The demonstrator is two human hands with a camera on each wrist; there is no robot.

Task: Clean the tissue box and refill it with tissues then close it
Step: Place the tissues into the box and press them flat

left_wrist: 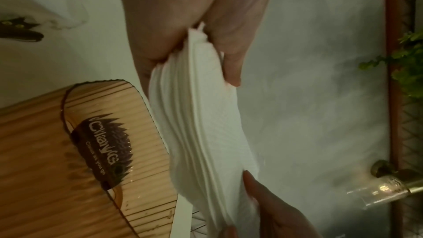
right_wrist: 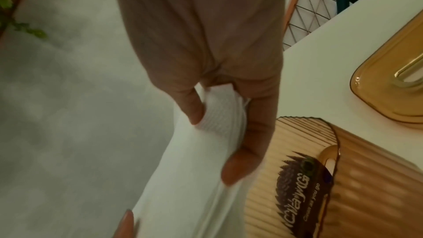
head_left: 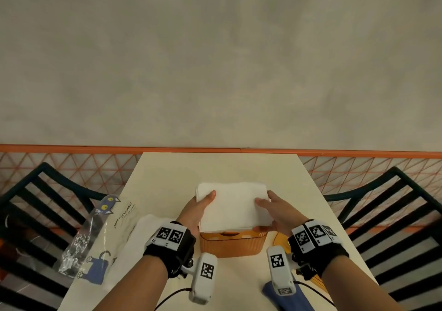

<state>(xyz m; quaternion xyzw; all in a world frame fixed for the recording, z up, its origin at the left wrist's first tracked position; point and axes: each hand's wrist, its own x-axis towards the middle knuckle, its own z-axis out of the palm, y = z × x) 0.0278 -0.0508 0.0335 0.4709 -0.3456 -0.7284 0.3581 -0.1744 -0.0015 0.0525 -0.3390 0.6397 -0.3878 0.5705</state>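
Spanning the near half of the pale table (head_left: 167, 172), the scene centres on the amber tissue box (head_left: 232, 245), which stands open-topped close to the person, with a thick white stack of tissues (head_left: 233, 205) held over its mouth and reaching beyond its far edge. The stack's long axis appears to run left to right, roughly in line with the box's long side, so lowering should need little turning, only a draw back toward the person until the stack sits square above the opening. The left hand (head_left: 199, 209) grips the stack's left end, thumb on top and fingers curled beneath; the right hand (head_left: 275, 211) pinches the right end the same way. Neither hand is nearer; they share the load evenly. The box's lid (right_wrist: 393, 82) lies on the table just right of the box, apart from it.
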